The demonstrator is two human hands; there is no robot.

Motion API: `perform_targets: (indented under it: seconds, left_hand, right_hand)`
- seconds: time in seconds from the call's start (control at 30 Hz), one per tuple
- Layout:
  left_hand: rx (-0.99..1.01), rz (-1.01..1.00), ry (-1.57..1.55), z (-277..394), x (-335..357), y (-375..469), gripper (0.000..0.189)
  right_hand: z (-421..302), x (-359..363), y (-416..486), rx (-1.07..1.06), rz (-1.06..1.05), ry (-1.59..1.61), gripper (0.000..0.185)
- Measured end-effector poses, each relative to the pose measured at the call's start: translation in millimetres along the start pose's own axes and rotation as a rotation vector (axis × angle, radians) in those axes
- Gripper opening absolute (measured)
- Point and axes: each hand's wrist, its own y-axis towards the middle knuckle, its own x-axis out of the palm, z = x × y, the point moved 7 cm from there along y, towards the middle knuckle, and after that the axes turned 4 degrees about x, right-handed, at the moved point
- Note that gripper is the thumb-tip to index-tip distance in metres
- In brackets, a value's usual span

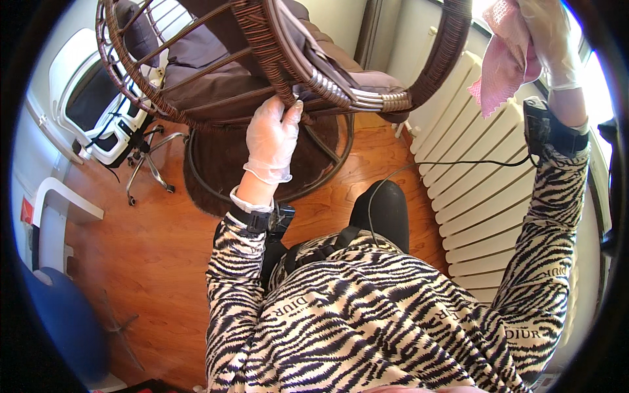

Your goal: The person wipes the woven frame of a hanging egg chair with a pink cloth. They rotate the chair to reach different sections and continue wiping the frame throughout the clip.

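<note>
My left hand [270, 142], in a clear disposable glove, grips the lower rim of a brown wicker hanging chair [260, 34]. Its thumb lies against the woven rattan. High at the right, my right hand [553, 44], gloved as well, holds a pink cleaning cloth [506, 64] with zigzag edges. The cloth hangs down beside the bright window [602, 83]; whether it touches the glass or frame I cannot tell. Dark brown cushions [206, 93] fill the chair. The upper edge of the view cuts off part of the right hand.
A white radiator [471, 196] runs along the wall at right. Under the chair are a round metal base [344, 147] and a brown mat [236, 167]. A white-and-black office chair [105, 123] stands left, a blue seat [64, 319] lower left. A black cable [467, 162] trails from my right wrist.
</note>
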Motion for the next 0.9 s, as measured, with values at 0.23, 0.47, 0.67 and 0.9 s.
perform_targets:
  seconds: [0.23, 0.47, 0.67, 0.9]
  left_hand:
    - [-0.118, -0.042, -0.079, -2, -1, -4, 0.03]
    - [-0.145, -0.042, 0.045, -12, -7, -5, 0.03]
    - [-0.124, -0.025, -0.05, -14, -9, -7, 0.029]
    - [-0.342, -0.018, -0.047, -28, -11, -9, 0.027]
  right_hand:
    - [84, 106, -143, 0.706, -0.164, 0.499, 0.039]
    - [-24, 206, -270, 1.509, -0.202, 1.471, 0.024]
    - [-107, 285, -344, 1.566, -0.412, 1.473, 0.021]
    - [-178, 303, -361, 1.22, -0.7, 1.238, 0.093]
